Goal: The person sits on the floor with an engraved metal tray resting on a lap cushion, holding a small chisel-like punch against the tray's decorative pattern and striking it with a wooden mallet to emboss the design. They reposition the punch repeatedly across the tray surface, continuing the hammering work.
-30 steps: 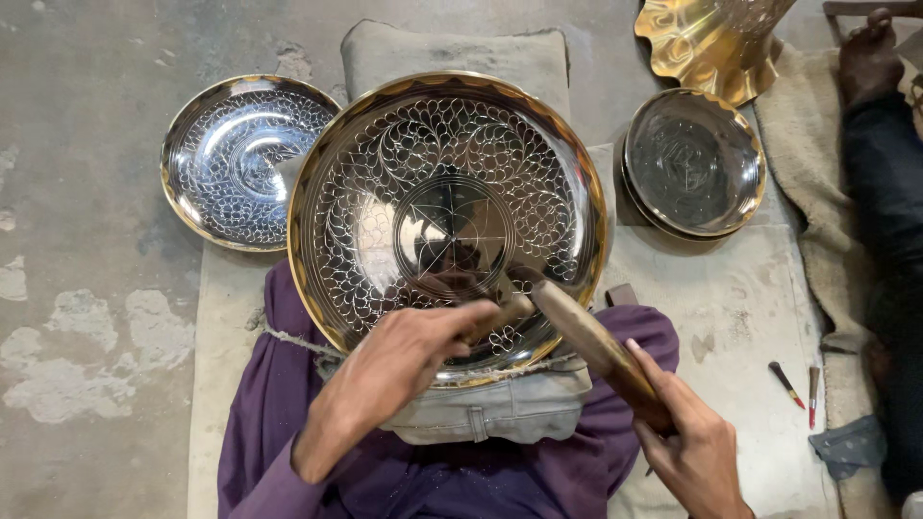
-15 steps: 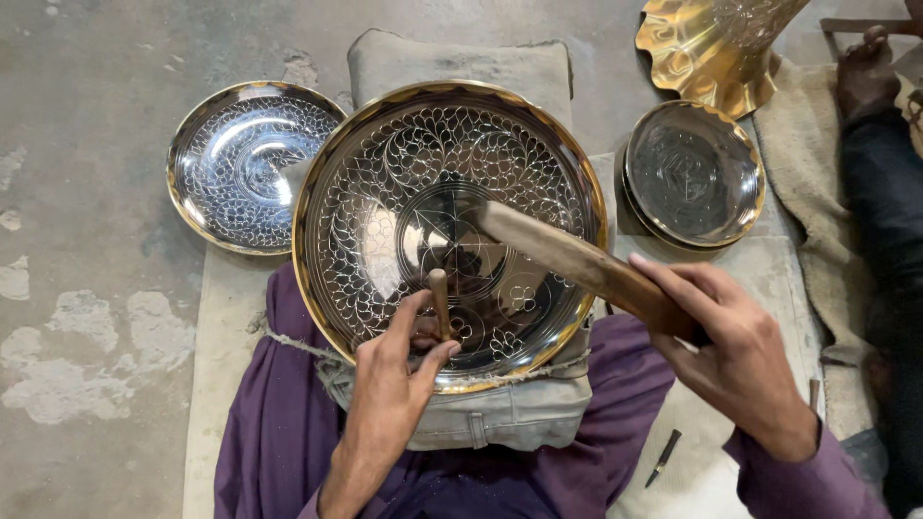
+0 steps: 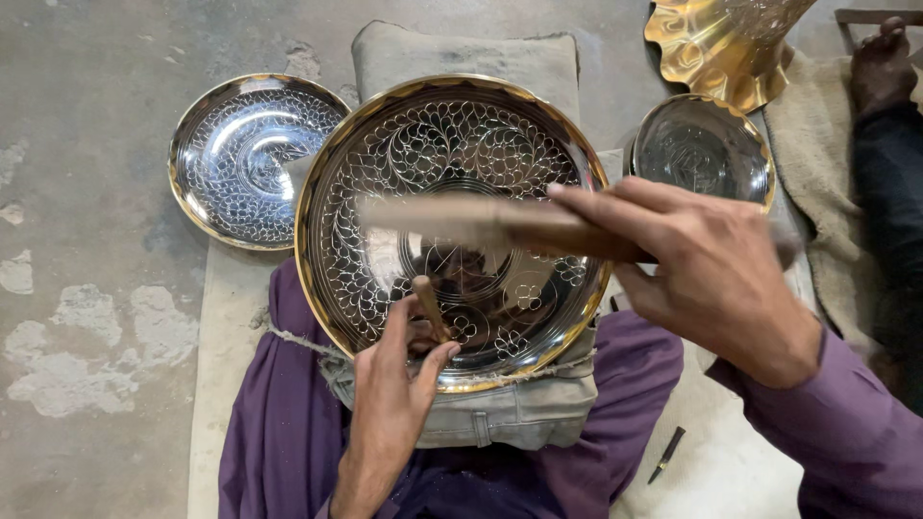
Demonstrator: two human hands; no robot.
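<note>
A large round metal plate (image 3: 452, 144) with a gold rim and engraved leaf patterns rests on a padded cushion over my lap. My left hand (image 3: 389, 399) pinches a short chisel (image 3: 429, 308) upright against the plate's lower middle. My right hand (image 3: 707, 274) grips a wooden mallet stick (image 3: 481, 219), raised level across the plate above the chisel, its far end blurred.
A smaller engraved plate (image 3: 240, 159) lies on the concrete floor at left. A stack of round plates (image 3: 702, 144) sits at right, below a scalloped golden dish (image 3: 716, 43). Another person's foot (image 3: 880, 67) and dark trouser leg occupy the far right. A small dark tool (image 3: 666, 455) lies on the mat.
My right hand has swung the mallet stick up from low on the plate to a raised level position. My left hand has set the chisel upright and stayed near the same spot.
</note>
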